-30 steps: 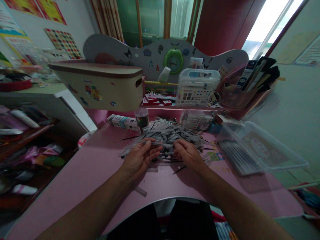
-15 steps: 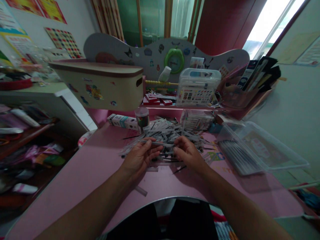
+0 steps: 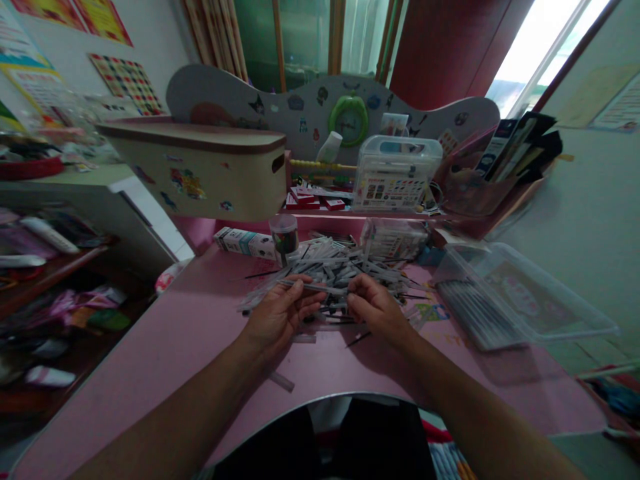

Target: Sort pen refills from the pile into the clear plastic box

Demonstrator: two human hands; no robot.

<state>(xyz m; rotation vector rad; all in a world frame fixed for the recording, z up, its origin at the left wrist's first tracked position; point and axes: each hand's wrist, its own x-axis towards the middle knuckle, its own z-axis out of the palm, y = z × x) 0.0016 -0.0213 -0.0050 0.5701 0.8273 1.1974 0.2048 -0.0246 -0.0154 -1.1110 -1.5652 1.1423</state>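
Observation:
A heap of grey pen barrels and thin dark refills [image 3: 340, 267] lies in the middle of the pink desk [image 3: 175, 347]. My left hand [image 3: 280, 317] rests at the heap's near edge, fingers curled round a grey pen barrel [image 3: 313, 288] that points right. My right hand [image 3: 377, 307] is just beside it, fingers pinched together at the barrel's right end; what they hold is too small to make out. A loose dark refill [image 3: 359, 339] lies on the desk below my right hand.
A clear plastic box [image 3: 480, 307] with pens and its open lid stands at the right. Behind the heap are a small dark jar [image 3: 284, 235], a long carton [image 3: 245, 243], a clear case [image 3: 395, 175] and a cream wooden box [image 3: 200, 167]. A cluttered shelf sits left.
My right hand has shifted slightly up and left toward the barrel's end. My left hand has stayed in place.

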